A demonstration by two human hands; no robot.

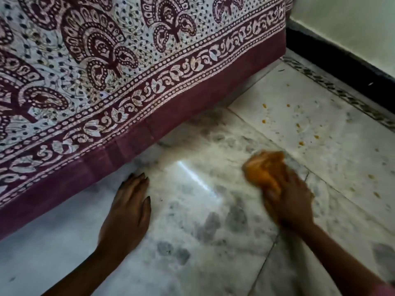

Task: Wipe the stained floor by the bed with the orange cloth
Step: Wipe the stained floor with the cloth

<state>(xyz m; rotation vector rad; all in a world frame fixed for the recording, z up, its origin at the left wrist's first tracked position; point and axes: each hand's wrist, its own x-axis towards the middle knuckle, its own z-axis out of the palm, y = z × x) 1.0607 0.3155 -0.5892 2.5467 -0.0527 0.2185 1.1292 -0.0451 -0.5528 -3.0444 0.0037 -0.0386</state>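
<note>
Maybe the bunched orange cloth [264, 167], clutched in the right hand [292, 201], is skipping the far orange spots [301, 143]; the left hand [128, 208] is lying flat, fingers released.

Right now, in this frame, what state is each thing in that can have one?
orange cloth, bunched up, motion-blurred.
right hand, holds the orange cloth down on the marble floor.
left hand, flat on the marble floor, fingers straight.
orange spots, unwiped, on the marble floor beyond the orange cloth.
bedsheet, hangs down, hem close to the marble floor.
</note>
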